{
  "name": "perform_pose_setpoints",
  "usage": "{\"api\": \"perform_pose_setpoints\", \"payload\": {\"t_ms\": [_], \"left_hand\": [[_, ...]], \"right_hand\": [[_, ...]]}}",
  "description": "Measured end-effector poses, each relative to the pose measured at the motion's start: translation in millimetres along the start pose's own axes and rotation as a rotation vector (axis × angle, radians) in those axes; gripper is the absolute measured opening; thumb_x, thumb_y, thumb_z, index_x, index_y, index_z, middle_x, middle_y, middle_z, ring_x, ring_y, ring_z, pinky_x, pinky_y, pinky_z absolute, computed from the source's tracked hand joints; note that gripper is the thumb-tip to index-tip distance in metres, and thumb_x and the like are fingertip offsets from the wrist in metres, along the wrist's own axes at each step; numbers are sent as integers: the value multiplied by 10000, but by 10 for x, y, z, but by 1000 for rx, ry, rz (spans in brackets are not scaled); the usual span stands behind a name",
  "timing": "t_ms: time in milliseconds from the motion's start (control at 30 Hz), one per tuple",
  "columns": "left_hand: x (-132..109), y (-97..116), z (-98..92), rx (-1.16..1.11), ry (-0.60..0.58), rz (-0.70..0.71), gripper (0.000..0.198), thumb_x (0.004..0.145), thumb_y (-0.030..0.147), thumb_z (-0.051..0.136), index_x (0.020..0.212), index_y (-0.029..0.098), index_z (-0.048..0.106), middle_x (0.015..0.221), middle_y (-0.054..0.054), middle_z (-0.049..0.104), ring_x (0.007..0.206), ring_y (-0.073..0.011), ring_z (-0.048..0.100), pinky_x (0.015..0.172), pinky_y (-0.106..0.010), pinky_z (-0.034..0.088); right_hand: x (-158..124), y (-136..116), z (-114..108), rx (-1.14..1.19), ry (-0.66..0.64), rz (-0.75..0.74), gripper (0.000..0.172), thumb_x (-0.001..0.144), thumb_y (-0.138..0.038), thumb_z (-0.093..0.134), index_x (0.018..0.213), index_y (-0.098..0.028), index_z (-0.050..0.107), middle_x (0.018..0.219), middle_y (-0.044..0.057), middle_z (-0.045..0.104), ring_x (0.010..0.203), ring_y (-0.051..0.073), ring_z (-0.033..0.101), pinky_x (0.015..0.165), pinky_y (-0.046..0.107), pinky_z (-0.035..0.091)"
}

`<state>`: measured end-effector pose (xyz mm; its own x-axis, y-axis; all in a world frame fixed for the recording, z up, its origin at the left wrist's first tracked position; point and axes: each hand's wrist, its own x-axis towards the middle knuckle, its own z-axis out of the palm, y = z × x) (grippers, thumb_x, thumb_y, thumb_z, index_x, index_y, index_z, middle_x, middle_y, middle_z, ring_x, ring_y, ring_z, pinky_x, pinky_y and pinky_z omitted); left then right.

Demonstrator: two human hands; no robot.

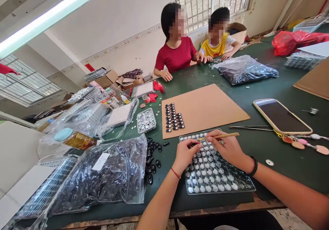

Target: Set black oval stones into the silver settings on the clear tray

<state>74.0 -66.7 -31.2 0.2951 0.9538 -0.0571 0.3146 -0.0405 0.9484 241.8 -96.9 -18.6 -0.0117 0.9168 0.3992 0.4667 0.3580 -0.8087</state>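
My right hand (227, 149) is closed around a thin wooden stick (231, 134), whose tip points left toward my other hand. My left hand (186, 153) is pinched at that tip; whatever lies between its fingers is too small to make out. Under both hands lies a clear plastic tray (218, 190) with rows of round white pieces. Beyond it, a brown cardboard sheet (205, 110) carries rows of small black pieces with white spots (174, 117). Loose black pieces (153, 168) lie left of my left hand, beside a large clear bag of black pieces (108, 178).
A phone (282, 115) and metal tweezers (250, 128) lie to the right. A clear box of small round parts (146, 120) stands left of the cardboard. Two people sit across the green table (282, 171), near another filled bag (246, 69). A lidded jar (77, 138) lies at left.
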Motion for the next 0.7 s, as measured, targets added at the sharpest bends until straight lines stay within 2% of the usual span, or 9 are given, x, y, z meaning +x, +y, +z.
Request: {"api": "perform_pose_setpoints", "payload": {"t_ms": [200, 700], "left_hand": [[-1, -32, -22, 114, 27, 25, 285, 610, 330, 658, 851, 178, 671, 762, -44, 639, 611, -128, 491, 566, -229, 376], [-12, 76, 2, 90, -9, 29, 250, 617, 274, 646, 847, 177, 669, 557, 17, 522, 480, -81, 326, 480, -201, 274]], "right_hand": [[26, 10, -5, -39, -91, -125, 235, 870, -277, 344, 830, -187, 557, 771, 43, 610, 706, 142, 563, 633, 255, 435], [13, 27, 6, -99, -144, -208, 228, 869, -254, 358, 883, -181, 574, 839, 50, 630, 774, 139, 586, 671, 247, 449]]}}
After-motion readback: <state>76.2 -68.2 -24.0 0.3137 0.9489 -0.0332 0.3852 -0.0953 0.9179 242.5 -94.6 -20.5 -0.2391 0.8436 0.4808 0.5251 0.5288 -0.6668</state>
